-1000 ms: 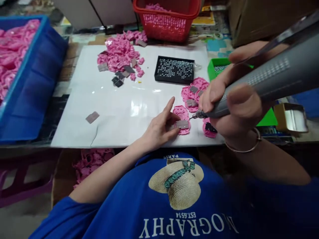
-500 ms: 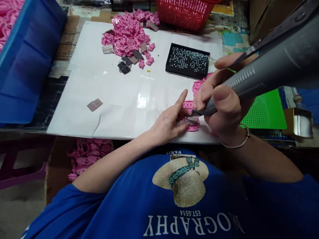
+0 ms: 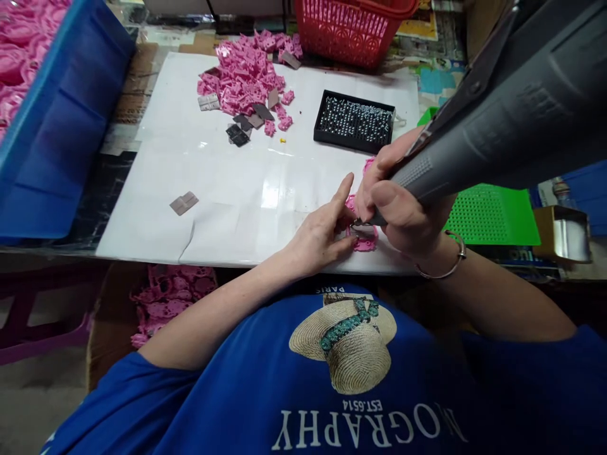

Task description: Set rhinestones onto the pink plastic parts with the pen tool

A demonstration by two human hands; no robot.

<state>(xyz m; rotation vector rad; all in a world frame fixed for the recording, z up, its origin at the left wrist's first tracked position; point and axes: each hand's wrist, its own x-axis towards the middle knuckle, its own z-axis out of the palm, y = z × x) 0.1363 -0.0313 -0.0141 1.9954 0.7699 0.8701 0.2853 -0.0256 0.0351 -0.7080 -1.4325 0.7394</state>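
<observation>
In my right hand [image 3: 403,212] is a grey electric screwdriver [image 3: 478,139], its body slanting up to the right. The tip meets a small pink plastic part [image 3: 365,246] at the table's front edge, close to its left side. A grey plate [image 3: 363,232] lies on that part. My left hand [image 3: 322,234] steadies the part from the left, thumb and fingers against it, with the index finger stretched forward. Beyond my right hand another pink piece [image 3: 368,165] shows in part. Ahead lies a black tray [image 3: 354,142] filled with small screws.
A heap of pink parts [image 3: 246,72] with dark plates lies at the back. One loose plate [image 3: 184,203] rests at left. Around stand a blue bin [image 3: 47,158], a red basket [image 3: 351,31], a green perforated tray [image 3: 493,215] and an open tin [image 3: 564,234].
My right hand and the screwdriver have shifted left, and the tip now sits closer to my left fingers. My left hand stays on the pink part. The view has moved slightly.
</observation>
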